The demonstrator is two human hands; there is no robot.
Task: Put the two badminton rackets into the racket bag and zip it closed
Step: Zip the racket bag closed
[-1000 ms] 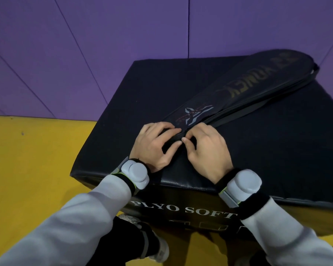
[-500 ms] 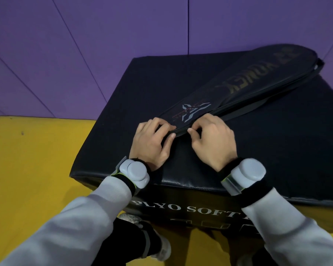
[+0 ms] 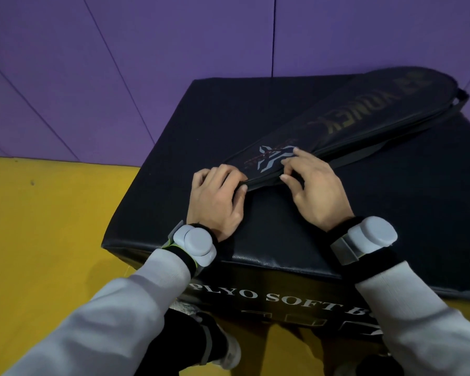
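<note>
A black racket bag (image 3: 364,118) with gold lettering lies diagonally across the black plyo box (image 3: 391,213), its wide end at the far right and its narrow end near me. My left hand (image 3: 215,199) pinches the narrow tip of the bag between thumb and fingers. My right hand (image 3: 312,191) grips the bag's near edge just to the right, thumb under the seam and fingers on the silver logo. No racket shows outside the bag. I cannot make out the zipper pull.
The bag's black strap (image 3: 369,153) runs along its near side on the box top. The box stands on a yellow mat (image 3: 52,240), with a purple padded wall (image 3: 147,63) behind. My shoe (image 3: 228,351) is on the floor below the box's front edge.
My right hand has slid to the right along the bag's near edge, away from my left hand, which keeps hold of the narrow tip. The view has shifted slightly.
</note>
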